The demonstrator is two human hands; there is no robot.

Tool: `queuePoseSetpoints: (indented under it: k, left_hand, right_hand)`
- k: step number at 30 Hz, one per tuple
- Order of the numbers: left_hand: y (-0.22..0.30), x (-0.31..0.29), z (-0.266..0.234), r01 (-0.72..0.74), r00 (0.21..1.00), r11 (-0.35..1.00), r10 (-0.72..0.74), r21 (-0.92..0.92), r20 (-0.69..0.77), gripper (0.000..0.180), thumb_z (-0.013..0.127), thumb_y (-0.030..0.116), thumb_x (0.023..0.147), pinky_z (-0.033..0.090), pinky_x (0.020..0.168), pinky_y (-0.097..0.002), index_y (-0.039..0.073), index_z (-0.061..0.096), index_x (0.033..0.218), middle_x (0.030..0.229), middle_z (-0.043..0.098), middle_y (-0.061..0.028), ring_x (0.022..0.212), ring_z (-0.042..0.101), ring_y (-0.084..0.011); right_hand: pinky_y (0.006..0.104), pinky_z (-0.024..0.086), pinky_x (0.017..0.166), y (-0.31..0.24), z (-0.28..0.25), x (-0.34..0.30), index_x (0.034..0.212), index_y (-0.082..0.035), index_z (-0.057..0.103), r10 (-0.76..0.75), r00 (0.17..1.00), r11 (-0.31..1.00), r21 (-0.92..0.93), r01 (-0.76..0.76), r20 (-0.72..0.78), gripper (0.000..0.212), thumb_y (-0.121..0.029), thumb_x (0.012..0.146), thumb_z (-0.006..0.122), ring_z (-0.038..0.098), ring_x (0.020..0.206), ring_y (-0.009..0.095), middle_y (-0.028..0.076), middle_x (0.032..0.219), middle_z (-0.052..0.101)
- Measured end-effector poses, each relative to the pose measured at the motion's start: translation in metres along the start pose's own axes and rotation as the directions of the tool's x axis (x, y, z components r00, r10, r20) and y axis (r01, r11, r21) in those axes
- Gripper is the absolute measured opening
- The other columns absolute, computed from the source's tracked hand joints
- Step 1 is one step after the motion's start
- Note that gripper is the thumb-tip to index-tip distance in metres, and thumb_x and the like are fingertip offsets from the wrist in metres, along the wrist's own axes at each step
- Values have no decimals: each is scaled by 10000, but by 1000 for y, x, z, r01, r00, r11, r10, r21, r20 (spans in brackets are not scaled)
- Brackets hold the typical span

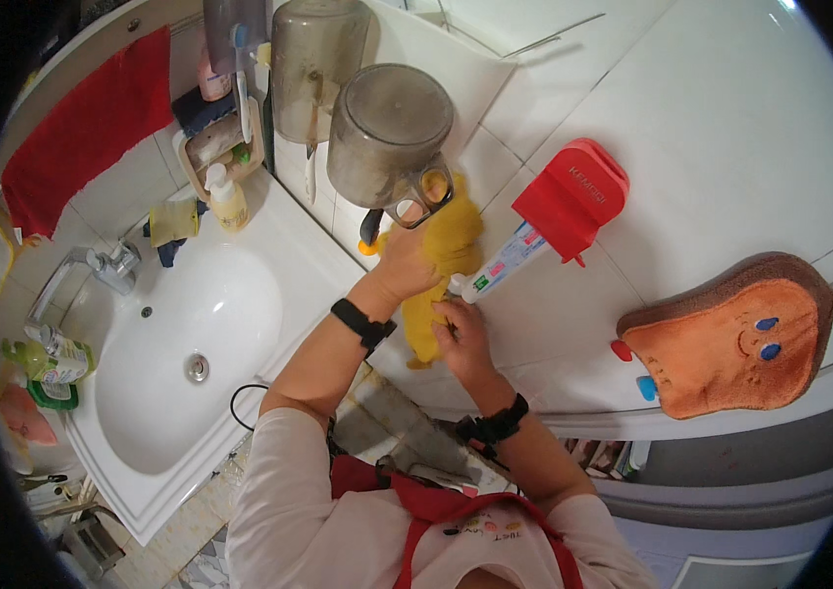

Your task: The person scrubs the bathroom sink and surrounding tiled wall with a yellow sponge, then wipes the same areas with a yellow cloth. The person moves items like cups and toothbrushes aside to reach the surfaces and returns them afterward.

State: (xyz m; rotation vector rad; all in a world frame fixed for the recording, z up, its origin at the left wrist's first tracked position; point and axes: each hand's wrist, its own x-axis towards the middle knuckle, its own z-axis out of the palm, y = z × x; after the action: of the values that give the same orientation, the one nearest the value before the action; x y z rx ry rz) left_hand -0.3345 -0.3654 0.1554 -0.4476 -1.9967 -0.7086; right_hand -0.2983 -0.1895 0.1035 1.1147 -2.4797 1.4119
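My left hand (409,263) reaches up to the tiled wall beneath a smoky grey upside-down cup (389,128). It grips a bunched yellow cloth (452,240); the cup's handle partly covers the fingertips. The cloth's lower end hangs down between my hands. My right hand (464,339) is closed at the cloth's right edge, just below the white cap of a toothpaste tube (510,259). That tube sticks out cap-down from a red wall holder (575,194). A black toothbrush head (370,227) shows under the cup, close to my left hand.
Another grey cup (318,64) hangs farther left. On the left is a white sink (318,270) with a faucet (114,267), a pump bottle (226,199) and a green-labelled bottle (53,358). A red towel (88,133) hangs beyond. An orange toast-shaped hand towel (730,339) hangs at right.
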Motion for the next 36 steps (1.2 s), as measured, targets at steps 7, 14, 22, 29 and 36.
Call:
queuePoseSetpoints:
  k: [7, 14, 22, 29, 36]
  left_hand:
    - [13, 46, -13, -139, 990, 979, 140, -152, 0, 520, 578, -4, 629, 279, 1051, -405, -24, 566, 1148, 1301, 459, -138, 1270, 367, -289]
    - [22, -24, 20, -108, 914, 977, 171, -185, 369, 532, 604, 366, 669, 254, 1062, -444, 54, 609, 1101, 1273, 488, -104, 1237, 395, -291]
    - [22, -113, 72, -338, 902, 939, 344, -68, 261, 517, 551, 486, 658, 282, 1029, -498, 65, 677, 931, 1212, 539, -90, 1216, 410, -286]
    - [-47, -152, 25, 37, 989, 990, -56, 140, 140, 478, 598, 197, 743, 275, 1061, -450, 54, 544, 1195, 1236, 505, -156, 1217, 415, -316]
    - [-33, -157, -3, 688, 721, 698, -689, -201, 74, 317, 540, 163, 828, 461, 836, -396, 44, 556, 1121, 1084, 582, -204, 972, 557, -376]
  right_hand:
    - [279, 461, 728, 4, 14, 17, 1058, -23, 596, -90, 974, 994, -80, 75, -209, 258, -23, 803, 636, 554, 823, 166, 76, 995, 595]
    - [278, 465, 724, 40, 0, -31, 1072, -39, 595, 237, 958, 971, -12, -238, 164, 296, -75, 786, 659, 558, 812, 162, 88, 986, 595]
    - [272, 463, 699, 84, 4, -79, 1058, -42, 602, 78, 976, 976, -217, -33, 202, 286, -27, 774, 628, 578, 772, 164, 89, 895, 612]
    - [311, 471, 788, 84, 61, -59, 1038, -43, 596, 244, 926, 968, -11, -252, 287, 263, 31, 785, 593, 591, 910, 240, 126, 992, 597]
    - [268, 457, 718, 64, 70, -57, 1008, -15, 599, 126, 939, 957, 210, -200, 320, 257, 70, 769, 562, 559, 777, 166, 93, 918, 599]
